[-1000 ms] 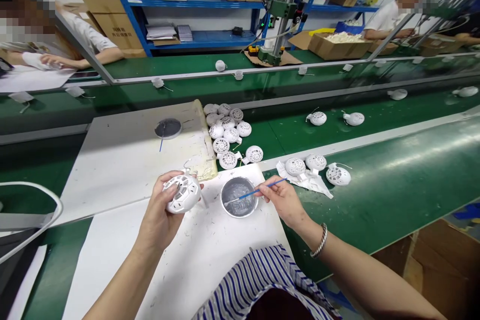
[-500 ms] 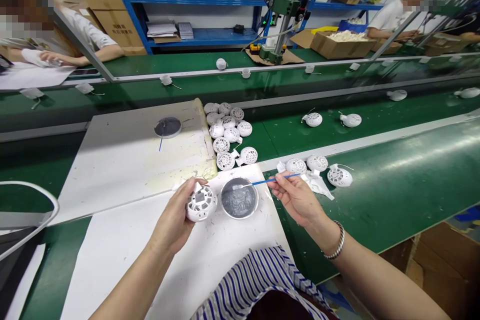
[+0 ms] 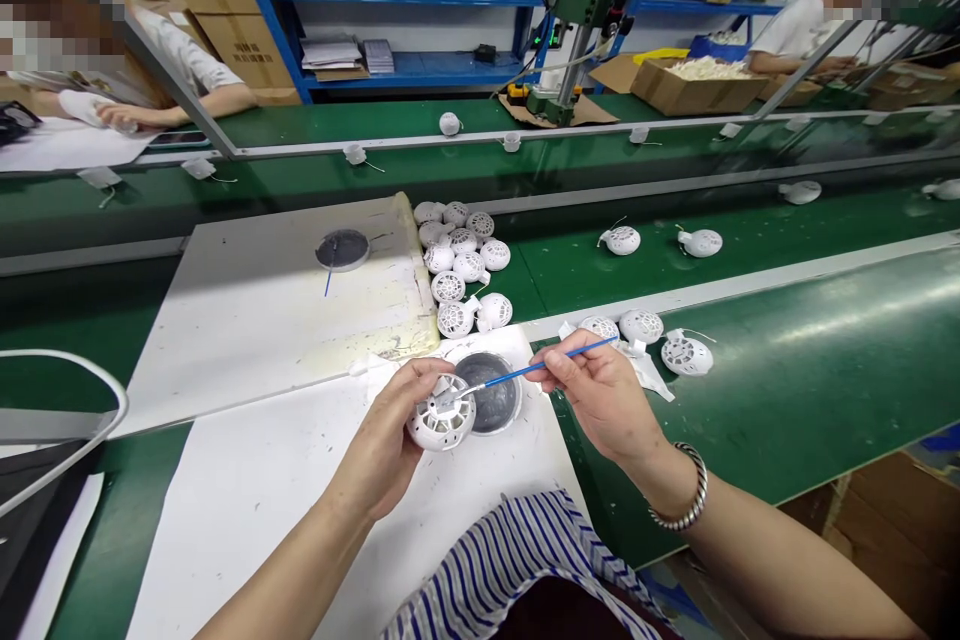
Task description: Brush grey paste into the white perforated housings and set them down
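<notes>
My left hand (image 3: 390,440) is closed round a white round plastic housing (image 3: 442,428) with slotted openings, its slotted face turned up. In a pinch, my right hand (image 3: 596,390) holds a thin blue-handled brush (image 3: 551,357). The brush tip lies at the top of the housing and seems to touch it. Just behind and right of the housing is a round dish of grey paste (image 3: 496,398), partly covered by the housing and the brush. The dish rests on a white board (image 3: 300,510).
Several white housings (image 3: 465,265) are grouped beyond the dish. More housings (image 3: 686,353) lie to the right, near a white cloth scrap. A second grey dish (image 3: 342,249) sits on the far board. Parts ride on the green conveyor (image 3: 555,265). Two people sit across the line.
The brush has moved from the grey dish to the housing, leftward. My left hand has brought the housing right, in front of the dish's edge. The view has shifted slightly.
</notes>
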`<state>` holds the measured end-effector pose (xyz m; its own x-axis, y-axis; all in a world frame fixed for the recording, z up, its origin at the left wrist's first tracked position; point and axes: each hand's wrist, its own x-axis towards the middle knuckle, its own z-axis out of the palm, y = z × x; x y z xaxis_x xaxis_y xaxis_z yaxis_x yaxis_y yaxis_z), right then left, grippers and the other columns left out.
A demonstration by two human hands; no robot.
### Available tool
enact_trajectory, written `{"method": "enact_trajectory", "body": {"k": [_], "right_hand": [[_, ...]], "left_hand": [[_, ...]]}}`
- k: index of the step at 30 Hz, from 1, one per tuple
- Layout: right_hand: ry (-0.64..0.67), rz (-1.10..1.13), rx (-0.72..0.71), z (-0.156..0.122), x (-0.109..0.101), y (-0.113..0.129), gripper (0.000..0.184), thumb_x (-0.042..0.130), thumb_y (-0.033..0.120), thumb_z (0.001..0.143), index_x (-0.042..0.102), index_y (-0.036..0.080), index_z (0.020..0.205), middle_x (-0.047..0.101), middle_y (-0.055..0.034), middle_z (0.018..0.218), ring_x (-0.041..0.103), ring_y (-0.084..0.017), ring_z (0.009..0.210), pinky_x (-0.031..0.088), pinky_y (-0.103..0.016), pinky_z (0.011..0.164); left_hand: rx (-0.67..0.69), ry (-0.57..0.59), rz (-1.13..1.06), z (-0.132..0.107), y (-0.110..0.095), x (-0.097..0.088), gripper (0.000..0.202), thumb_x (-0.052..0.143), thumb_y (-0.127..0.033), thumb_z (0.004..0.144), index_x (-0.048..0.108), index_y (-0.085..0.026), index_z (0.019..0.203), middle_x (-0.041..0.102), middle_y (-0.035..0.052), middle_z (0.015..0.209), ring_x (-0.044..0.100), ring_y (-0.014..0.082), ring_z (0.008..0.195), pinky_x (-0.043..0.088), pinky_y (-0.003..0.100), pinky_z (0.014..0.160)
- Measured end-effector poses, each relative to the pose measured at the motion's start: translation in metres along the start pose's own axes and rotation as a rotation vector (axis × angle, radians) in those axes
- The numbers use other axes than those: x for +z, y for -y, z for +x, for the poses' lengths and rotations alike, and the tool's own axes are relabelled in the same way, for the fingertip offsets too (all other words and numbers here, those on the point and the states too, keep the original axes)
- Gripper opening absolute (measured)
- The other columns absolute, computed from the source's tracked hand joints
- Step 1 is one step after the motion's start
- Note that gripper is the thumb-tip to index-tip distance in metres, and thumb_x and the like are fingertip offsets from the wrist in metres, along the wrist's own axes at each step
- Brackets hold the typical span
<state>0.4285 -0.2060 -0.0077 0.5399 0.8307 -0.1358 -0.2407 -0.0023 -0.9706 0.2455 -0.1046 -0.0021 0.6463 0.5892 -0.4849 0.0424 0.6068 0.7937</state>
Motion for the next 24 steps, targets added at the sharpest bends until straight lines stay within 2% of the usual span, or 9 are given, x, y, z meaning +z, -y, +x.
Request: {"method": "enact_trajectory", "body": {"k": [4,8,14,19,22,24], "right_hand": [[0.005,-0.099,-0.084,-0.004,0.000,0.003,0.021,0.066,0.032,0.075,0.054,0.016,0.072,0.068,-0.0027,0.068,0.066,-0.012,0.062,0.052,-0.020,0.054],[0.031,-0.167,-0.162,-0.009,0.002,0.012,0.015,0.064,0.027,0.077,0.056,0.015,0.074,0.067,-0.0031,0.070,0.067,-0.012,0.063,0.054,-0.021,0.056],[0.065,-0.237,-0.310,-0.021,0.002,0.026,0.005,0.059,0.016,0.080,0.058,0.017,0.076,0.067,-0.0024,0.075,0.066,-0.011,0.066,0.057,-0.021,0.062],[0.033,-0.320,-0.466,-0.029,-0.007,0.036,0.009,0.058,0.010,0.080,0.060,0.019,0.079,0.066,-0.0016,0.078,0.066,-0.012,0.072,0.057,-0.024,0.065],[-0.140,-0.302,-0.574,-0.028,-0.021,0.045,0.008,0.058,0.011,0.081,0.061,0.019,0.080,0.065,-0.0021,0.079,0.065,-0.013,0.070,0.057,-0.027,0.066],[-0.256,-0.279,-0.608,-0.025,-0.032,0.047,0.006,0.058,0.013,0.081,0.061,0.018,0.078,0.064,-0.0023,0.078,0.064,-0.013,0.068,0.057,-0.029,0.066]], "left_hand": [[-0.003,0.061,0.037,-0.003,0.001,-0.002,0.024,0.060,-0.035,0.077,0.055,-0.023,0.099,0.055,0.0019,0.085,0.049,0.0124,0.069,0.038,0.020,0.057],[0.026,0.059,0.062,-0.004,0.004,-0.002,0.030,0.064,-0.029,0.074,0.053,-0.026,0.101,0.054,0.0007,0.086,0.049,0.0124,0.070,0.037,0.021,0.059],[0.073,0.092,0.047,-0.006,0.006,-0.004,0.027,0.065,-0.024,0.071,0.054,-0.024,0.096,0.054,0.0000,0.080,0.046,0.0107,0.063,0.035,0.020,0.055],[0.093,0.121,-0.007,-0.007,0.005,0.001,0.028,0.064,-0.020,0.067,0.055,-0.022,0.093,0.056,0.0018,0.088,0.051,0.0129,0.067,0.040,0.023,0.057],[0.135,0.041,0.021,0.003,0.007,-0.011,0.028,0.063,-0.021,0.065,0.054,-0.022,0.091,0.058,0.0025,0.089,0.054,0.0151,0.071,0.044,0.024,0.057],[0.224,-0.132,0.247,0.015,0.005,-0.036,0.029,0.061,-0.026,0.064,0.054,-0.020,0.092,0.060,0.0035,0.088,0.056,0.0165,0.071,0.046,0.026,0.058]]}}
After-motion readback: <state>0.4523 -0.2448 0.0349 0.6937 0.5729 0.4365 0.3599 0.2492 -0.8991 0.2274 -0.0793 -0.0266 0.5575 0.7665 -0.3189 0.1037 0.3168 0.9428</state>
